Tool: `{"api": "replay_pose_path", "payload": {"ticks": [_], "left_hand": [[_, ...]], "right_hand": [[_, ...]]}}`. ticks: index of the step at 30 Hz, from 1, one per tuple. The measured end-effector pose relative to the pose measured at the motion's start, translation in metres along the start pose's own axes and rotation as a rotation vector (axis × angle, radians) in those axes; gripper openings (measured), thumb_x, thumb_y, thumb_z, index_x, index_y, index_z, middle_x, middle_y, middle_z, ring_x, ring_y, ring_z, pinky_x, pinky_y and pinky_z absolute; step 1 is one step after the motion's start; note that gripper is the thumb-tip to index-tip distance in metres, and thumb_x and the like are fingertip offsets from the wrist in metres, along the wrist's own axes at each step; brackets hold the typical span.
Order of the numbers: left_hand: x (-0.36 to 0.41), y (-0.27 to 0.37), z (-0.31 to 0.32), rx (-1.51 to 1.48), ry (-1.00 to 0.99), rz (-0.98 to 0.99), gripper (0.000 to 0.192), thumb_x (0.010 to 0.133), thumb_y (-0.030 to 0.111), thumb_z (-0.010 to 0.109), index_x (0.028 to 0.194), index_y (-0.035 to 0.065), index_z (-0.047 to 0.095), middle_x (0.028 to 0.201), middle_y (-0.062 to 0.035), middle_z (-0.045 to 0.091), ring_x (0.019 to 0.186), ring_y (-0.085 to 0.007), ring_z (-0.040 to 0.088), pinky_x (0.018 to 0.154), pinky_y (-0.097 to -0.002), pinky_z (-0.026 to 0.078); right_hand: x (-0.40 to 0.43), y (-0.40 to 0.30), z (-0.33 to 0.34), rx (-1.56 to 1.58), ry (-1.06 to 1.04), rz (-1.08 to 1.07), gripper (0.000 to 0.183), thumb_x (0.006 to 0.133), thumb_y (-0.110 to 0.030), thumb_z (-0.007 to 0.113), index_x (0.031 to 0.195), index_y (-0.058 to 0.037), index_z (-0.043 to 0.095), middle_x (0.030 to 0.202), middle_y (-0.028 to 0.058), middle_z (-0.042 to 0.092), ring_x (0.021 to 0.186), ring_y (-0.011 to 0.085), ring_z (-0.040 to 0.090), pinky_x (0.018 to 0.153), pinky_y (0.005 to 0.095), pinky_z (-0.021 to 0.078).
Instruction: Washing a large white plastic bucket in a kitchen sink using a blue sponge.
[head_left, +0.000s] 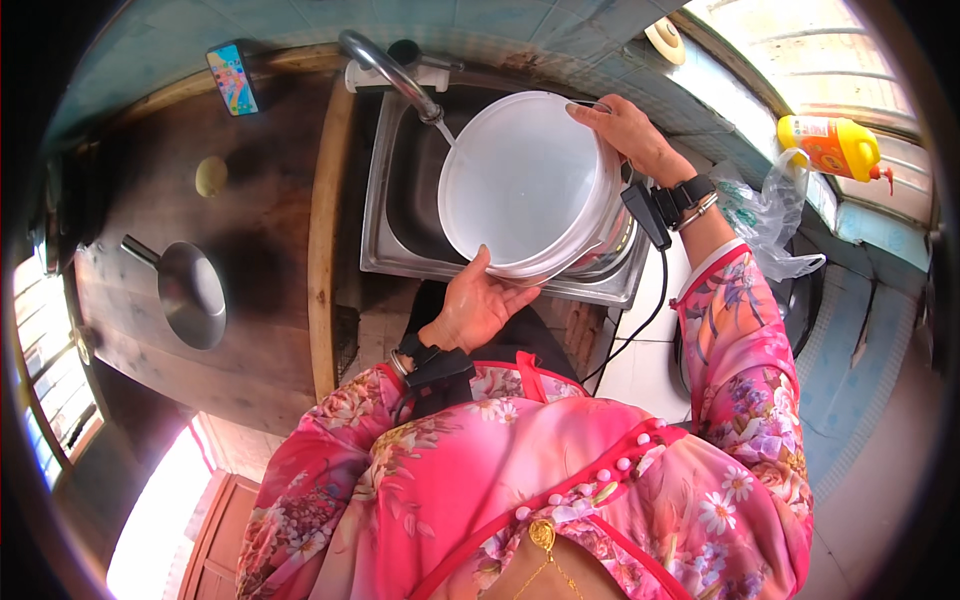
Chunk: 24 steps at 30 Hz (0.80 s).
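Observation:
A white plastic bucket (517, 180) is tilted over the stainless steel sink (405, 225), its mouth towards me. From the curved metal faucet (397, 79), a thin stream of water runs down to the bucket's left rim. My right hand (626, 135) grips the rim at the far right, thumb on top. At the near side my left hand (487, 304) supports the bucket, thumb against the rim and fingers spread below it. A thin wire handle (577, 262) hangs along the near right side. How much water is inside I cannot tell.
On the wooden counter at left are a small metal pan (191, 295), a round yellowish object (211, 176) and a smartphone (232, 79) leaning at the back. Right of the sink lie a clear plastic bag (776, 217) and a yellow-orange pump bottle (829, 146) on the windowsill. A black cable (658, 300) hangs from my right wrist.

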<state>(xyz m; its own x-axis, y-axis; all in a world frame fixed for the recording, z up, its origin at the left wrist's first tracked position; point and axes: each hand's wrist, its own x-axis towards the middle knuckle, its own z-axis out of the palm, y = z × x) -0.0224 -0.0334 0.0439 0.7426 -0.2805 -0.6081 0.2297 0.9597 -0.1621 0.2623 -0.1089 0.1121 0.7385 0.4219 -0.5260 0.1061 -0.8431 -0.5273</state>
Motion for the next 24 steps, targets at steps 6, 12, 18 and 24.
{"api": "replay_pose_path", "payload": {"ticks": [6, 12, 18, 24], "left_hand": [[0.004, -0.006, 0.006, -0.037, -0.067, -0.021, 0.066, 0.094, 0.045, 0.042, 0.134, -0.0055, 0.029, 0.132, -0.0241, 0.042, 0.119, -0.0374, 0.048, 0.095, -0.0389, 0.047], [0.003, -0.007, 0.007, -0.049, -0.059, -0.008, 0.067, 0.094, 0.045, 0.042, 0.133, -0.0077, 0.028, 0.131, -0.0253, 0.042, 0.118, -0.0385, 0.048, 0.096, -0.0391, 0.047], [0.003, -0.004, 0.001, 0.007, -0.006, 0.061, 0.066, 0.094, 0.045, 0.043, 0.132, -0.0073, 0.029, 0.129, -0.0251, 0.044, 0.115, -0.0385, 0.05, 0.094, -0.0393, 0.048], [-0.005, 0.012, 0.004, 0.099, 0.105, 0.121, 0.063, 0.093, 0.046, 0.045, 0.13, -0.0025, 0.034, 0.122, -0.0223, 0.051, 0.109, -0.0357, 0.056, 0.087, -0.0411, 0.051]], "right_hand": [[0.007, 0.0, -0.009, -0.084, -0.036, 0.005, 0.063, 0.08, -0.056, 0.059, 0.103, 0.0025, 0.056, 0.087, 0.0129, 0.06, 0.074, 0.0205, 0.06, 0.058, 0.0336, 0.0482], [0.008, 0.002, -0.007, -0.038, -0.037, 0.013, 0.064, 0.08, -0.054, 0.061, 0.105, 0.0042, 0.056, 0.09, 0.0154, 0.061, 0.076, 0.0223, 0.061, 0.063, 0.0336, 0.0491], [0.011, 0.009, 0.002, 0.044, -0.062, -0.004, 0.062, 0.081, -0.051, 0.062, 0.107, 0.0047, 0.054, 0.092, 0.0148, 0.06, 0.079, 0.0209, 0.06, 0.065, 0.0321, 0.0491], [0.003, 0.014, 0.004, 0.217, -0.106, 0.02, 0.059, 0.082, -0.044, 0.064, 0.111, 0.0047, 0.05, 0.086, 0.0118, 0.058, 0.069, 0.0172, 0.059, 0.056, 0.029, 0.0488]]}}
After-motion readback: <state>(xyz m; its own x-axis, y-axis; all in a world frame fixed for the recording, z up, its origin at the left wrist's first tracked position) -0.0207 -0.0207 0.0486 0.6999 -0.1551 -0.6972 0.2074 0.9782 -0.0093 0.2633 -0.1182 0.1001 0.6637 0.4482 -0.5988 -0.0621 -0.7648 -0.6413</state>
